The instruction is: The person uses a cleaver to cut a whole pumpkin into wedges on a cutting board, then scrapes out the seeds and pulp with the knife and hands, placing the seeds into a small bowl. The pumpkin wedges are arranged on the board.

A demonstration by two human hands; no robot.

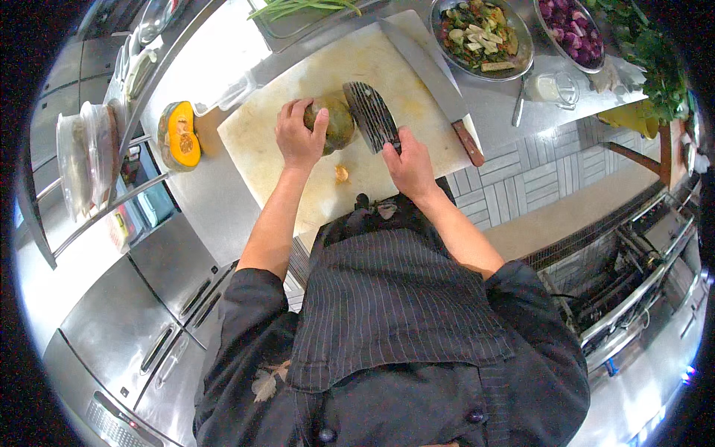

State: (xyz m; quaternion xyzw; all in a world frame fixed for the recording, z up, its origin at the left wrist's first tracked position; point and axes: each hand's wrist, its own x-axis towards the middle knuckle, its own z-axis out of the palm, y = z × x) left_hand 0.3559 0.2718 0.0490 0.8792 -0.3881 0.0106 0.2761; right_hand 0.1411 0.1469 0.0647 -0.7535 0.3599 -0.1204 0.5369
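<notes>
On the white cutting board (pixel 251 128), my left hand (pixel 300 134) grips a round green squash (pixel 339 123) from its left side. My right hand (pixel 410 165) holds a wide dark cleaver-like knife (pixel 371 117) with a ridged blade, close against the squash's right side. A small orange-brown scrap (pixel 342 174) lies on the board below the squash. Along the board's right part rests a large chef's knife (pixel 424 70), its wooden handle pointing towards me. A cut squash half (pixel 182 136) with orange flesh and seeds stands on the steel counter left of the board.
Beyond the board's upper right are a metal bowl of mixed chopped vegetables (pixel 477 39), a bowl of red onion pieces (pixel 572 33), a glass cup (pixel 552 90) and leafy greens (pixel 659 67). A tray with green stalks (pixel 301 8) is at the top. Shelf rails (pixel 111 209) stand left.
</notes>
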